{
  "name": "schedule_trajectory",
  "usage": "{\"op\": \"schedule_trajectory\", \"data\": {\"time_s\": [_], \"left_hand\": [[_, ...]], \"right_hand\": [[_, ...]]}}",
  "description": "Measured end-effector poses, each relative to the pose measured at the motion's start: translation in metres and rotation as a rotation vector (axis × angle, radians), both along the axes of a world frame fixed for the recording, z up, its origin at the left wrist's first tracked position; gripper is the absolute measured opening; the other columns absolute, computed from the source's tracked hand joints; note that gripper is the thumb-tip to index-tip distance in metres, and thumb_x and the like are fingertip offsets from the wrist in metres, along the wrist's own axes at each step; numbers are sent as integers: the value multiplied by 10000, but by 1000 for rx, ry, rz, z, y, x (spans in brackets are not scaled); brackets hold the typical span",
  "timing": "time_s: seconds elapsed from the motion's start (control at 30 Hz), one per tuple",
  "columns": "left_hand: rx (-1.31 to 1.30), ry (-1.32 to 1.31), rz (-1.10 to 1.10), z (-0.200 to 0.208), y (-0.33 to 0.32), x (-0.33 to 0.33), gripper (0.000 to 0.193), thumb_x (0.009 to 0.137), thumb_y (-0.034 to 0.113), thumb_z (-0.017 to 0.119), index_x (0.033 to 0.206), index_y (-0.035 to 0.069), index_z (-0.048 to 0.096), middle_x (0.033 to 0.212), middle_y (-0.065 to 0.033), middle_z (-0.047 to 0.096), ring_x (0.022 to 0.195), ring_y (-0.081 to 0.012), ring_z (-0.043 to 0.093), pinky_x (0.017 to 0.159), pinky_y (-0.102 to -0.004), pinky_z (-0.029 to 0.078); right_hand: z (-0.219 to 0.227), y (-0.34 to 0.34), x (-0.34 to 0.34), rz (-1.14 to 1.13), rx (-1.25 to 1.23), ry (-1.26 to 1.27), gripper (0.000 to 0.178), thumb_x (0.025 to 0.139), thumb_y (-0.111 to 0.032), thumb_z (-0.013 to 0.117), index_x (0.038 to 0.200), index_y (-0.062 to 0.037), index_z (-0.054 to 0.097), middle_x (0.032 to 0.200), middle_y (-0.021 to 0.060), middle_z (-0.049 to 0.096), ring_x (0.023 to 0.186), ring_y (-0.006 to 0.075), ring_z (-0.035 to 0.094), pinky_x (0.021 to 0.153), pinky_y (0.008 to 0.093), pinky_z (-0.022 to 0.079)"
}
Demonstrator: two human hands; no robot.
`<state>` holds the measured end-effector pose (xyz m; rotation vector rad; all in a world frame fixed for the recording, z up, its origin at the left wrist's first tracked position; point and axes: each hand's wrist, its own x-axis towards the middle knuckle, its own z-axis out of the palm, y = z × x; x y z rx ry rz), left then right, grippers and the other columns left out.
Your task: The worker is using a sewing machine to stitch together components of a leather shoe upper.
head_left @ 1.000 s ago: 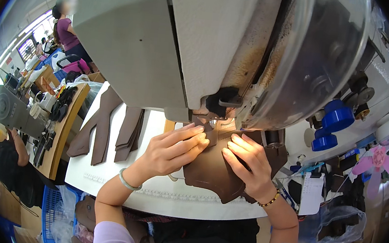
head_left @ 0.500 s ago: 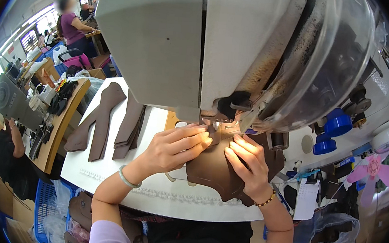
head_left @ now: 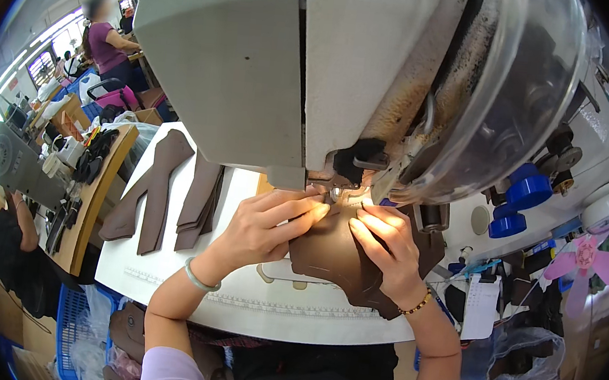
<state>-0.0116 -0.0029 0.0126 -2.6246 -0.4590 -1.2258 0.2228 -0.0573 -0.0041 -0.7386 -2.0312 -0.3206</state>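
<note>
A large brown leather-like piece (head_left: 346,256) with a scalloped lower edge lies under the head of a sewing machine (head_left: 227,80), lit by a small lamp. My left hand (head_left: 265,223), a pale bangle at its wrist, has its fingers pressed together on the left part of the piece, close beside the presser foot (head_left: 336,192). My right hand (head_left: 391,246), wearing a beaded bracelet, rests on the piece to the right of the needle area, fingers stretched out and slightly apart. The machine head and my fingers partly hide the stitching spot.
Brown strap-shaped pieces (head_left: 161,194) lie on the white table (head_left: 255,317) at left. A clear plastic guard (head_left: 504,99) curves over the right side. Blue spools (head_left: 528,189), a pink fan (head_left: 585,259) and a paper sheet (head_left: 481,308) are farther right. A blue basket (head_left: 70,329) stands below left.
The brown piece has shifted slightly under the presser foot. My left fingers have moved a little left, and the right fingertips are slightly higher, nearer the needle area. The view has moved slightly.
</note>
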Motion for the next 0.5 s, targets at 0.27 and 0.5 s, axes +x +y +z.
{"op": "schedule_trajectory", "data": {"time_s": [0.27, 0.5], "left_hand": [[-12, 63, 26, 0, 0, -3, 512, 526, -7, 595, 1031, 60, 642, 1115, -55, 608, 958, -234, 628, 695, -328, 562], [-57, 61, 35, 2, -1, -1, 594, 529, -9, 600, 1115, 72, 638, 1104, -55, 599, 963, -245, 620, 736, -342, 548]], "right_hand": [[-3, 3, -1, -12, -16, 37, 310, 783, -80, 585, 1076, -15, 667, 949, 71, 556, 920, 270, 581, 924, 427, 450], [-4, 4, -1, 10, -58, 71, 261, 784, -78, 590, 1026, -13, 664, 992, 83, 587, 1015, 303, 580, 954, 445, 437]]}}
